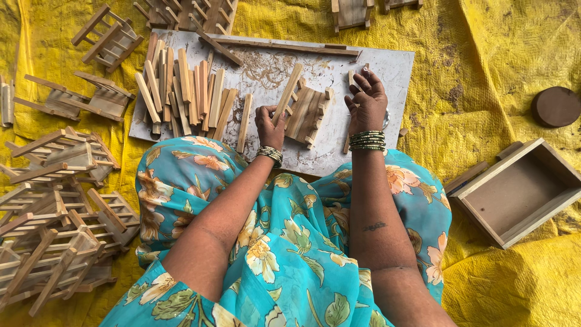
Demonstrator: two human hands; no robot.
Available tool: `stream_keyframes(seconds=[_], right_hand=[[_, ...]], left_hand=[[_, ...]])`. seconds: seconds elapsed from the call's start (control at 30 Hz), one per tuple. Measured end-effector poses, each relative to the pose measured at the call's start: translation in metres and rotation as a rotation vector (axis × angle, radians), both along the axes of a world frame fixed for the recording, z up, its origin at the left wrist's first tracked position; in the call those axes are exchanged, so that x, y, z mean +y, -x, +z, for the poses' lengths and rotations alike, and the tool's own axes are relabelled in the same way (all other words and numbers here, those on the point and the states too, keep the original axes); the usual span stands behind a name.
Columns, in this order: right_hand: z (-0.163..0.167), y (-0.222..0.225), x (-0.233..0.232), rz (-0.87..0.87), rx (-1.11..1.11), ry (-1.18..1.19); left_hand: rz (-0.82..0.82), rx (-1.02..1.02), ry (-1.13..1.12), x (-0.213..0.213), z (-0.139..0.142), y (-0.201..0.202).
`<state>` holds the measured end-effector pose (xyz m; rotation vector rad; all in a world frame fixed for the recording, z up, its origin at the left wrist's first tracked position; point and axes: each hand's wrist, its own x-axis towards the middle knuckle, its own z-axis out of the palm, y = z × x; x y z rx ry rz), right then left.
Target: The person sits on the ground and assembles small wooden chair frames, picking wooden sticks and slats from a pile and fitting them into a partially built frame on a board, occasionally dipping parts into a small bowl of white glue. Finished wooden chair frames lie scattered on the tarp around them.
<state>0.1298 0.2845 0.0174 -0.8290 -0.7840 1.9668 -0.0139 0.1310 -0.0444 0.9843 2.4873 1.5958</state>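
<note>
Hands at centre frame over a white board (387, 66) laid on a yellow tarp (484, 42). Left hand (269, 127) just left of centre, fingers clamped on a long wooden slat (288, 92) that runs diagonally up and right along the edge of a small half-built slatted wooden frame (307, 112). Frame lies flat on the board, between the two hands, touching the slat. Right hand (366, 103) just right of the frame, fingers curled together around a short wooden stick (351, 80) — the grip itself is partly hidden by the knuckles. Both wrists carry green bangles, left (270, 154), right (367, 140).

Loose pile of cut wooden slats (181, 91) on the board's left half, upper left of centre, near the left hand but apart from it. One long thin strip (284, 45) lies along the board's top edge. Sawdust smear on the board above the frame.

Finished slatted wooden racks stacked at lower left (54, 230) — more at upper left (109, 36) and along the top edge. Open wooden box (517, 191) at right, on the tarp, well apart from the hands. Round brown disc (555, 106) at far right. Lap covered in teal floral cloth (290, 242) at bottom centre.
</note>
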Motion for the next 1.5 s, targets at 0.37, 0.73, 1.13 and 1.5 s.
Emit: stream_keyframes(seconds=[0.37, 0.73, 1.13, 1.5], right_hand=[[0.000, 0.006, -0.001, 0.001, -0.020, 0.013], [0.002, 0.008, -0.001, 0.000, 0.009, 0.010], [0.003, 0.009, -0.001, -0.002, -0.017, 0.003], [0.003, 0.010, -0.002, 0.000, -0.008, 0.008]], left_hand=[[-0.015, -0.089, -0.077, 0.002, -0.009, 0.008], [-0.028, -0.045, -0.059, 0.001, -0.007, 0.008], [-0.027, -0.060, -0.019, 0.002, -0.009, 0.011], [-0.038, -0.081, -0.088, 0.000, -0.006, 0.018]])
